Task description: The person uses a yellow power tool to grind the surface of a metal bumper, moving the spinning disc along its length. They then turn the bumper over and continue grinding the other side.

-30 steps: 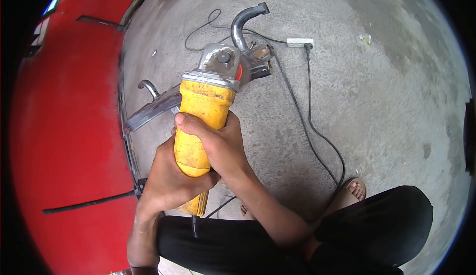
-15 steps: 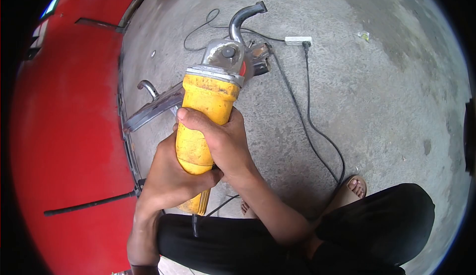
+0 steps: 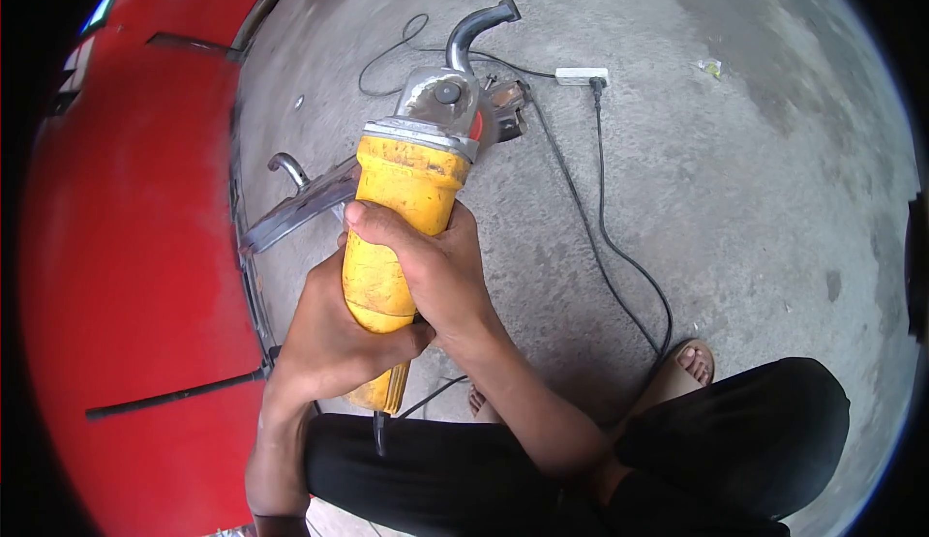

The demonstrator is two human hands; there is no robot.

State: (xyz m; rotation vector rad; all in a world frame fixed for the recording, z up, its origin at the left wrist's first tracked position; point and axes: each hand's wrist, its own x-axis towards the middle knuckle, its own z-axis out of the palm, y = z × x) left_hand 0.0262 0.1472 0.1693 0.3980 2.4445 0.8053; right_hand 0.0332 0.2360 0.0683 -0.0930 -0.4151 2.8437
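Observation:
A yellow angle grinder (image 3: pixel 402 184) points away from me, gripped in both hands. My left hand (image 3: pixel 339 329) wraps round its rear body, and my right hand (image 3: pixel 431 261) closes round the middle with the thumb lying on top. The grinder's disc (image 3: pixel 489 121) looks blurred at the right of the metal head, close to the end of a steel frame (image 3: pixel 305 210). That frame lies on the floor, partly hidden behind the grinder. A curved metal tube (image 3: pixel 474 34) rises from it beyond the grinder head, and a shorter bent tube (image 3: pixel 288 167) stands at its left.
A white power strip (image 3: pixel 581 76) with a black plug lies on the concrete floor (image 3: pixel 735 208). Black cable (image 3: pixel 605 237) runs from it towards my sandalled foot (image 3: pixel 695 361). A red metal panel (image 3: pixel 145 247) with black bars stands along the left.
The grinder and both hands have shifted up very slightly. My grip on it looks the same, and the steel frame stays in place.

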